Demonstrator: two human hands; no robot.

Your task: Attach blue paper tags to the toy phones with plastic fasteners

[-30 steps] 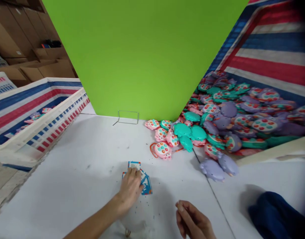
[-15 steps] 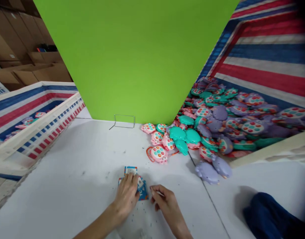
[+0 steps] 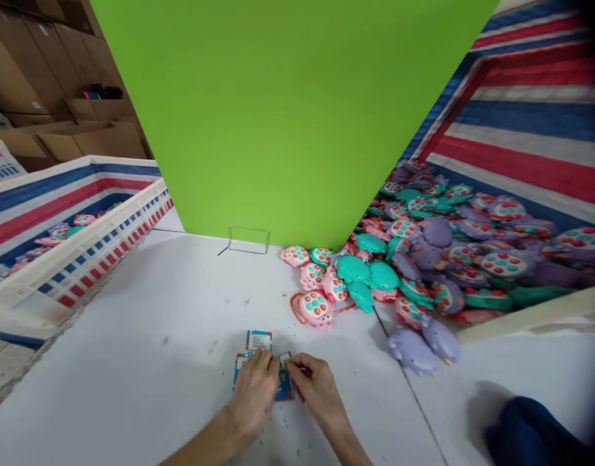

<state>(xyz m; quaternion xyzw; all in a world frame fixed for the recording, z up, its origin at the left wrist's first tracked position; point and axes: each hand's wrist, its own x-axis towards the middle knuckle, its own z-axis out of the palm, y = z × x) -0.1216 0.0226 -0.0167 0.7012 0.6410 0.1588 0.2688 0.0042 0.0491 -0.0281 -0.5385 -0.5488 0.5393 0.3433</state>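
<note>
Toys (image 3: 504,264) in two baskets (image 3: 98,249); left hand (image 3: 256,385), right hand (image 3: 319,385) at cards (image 3: 259,339); each grip unclear

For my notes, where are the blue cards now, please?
In the head view, the blue cards lie low, near the middle, on the white table, partly under the left hand, with the right hand at their right side.

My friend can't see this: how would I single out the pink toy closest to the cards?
Find the big green panel, then the toys clustered by its lower right corner. On the white table, look for the pink toy nearest the blue cards. A loop of orange cord shows at its left side; no neighbouring toy shows one.
</note>
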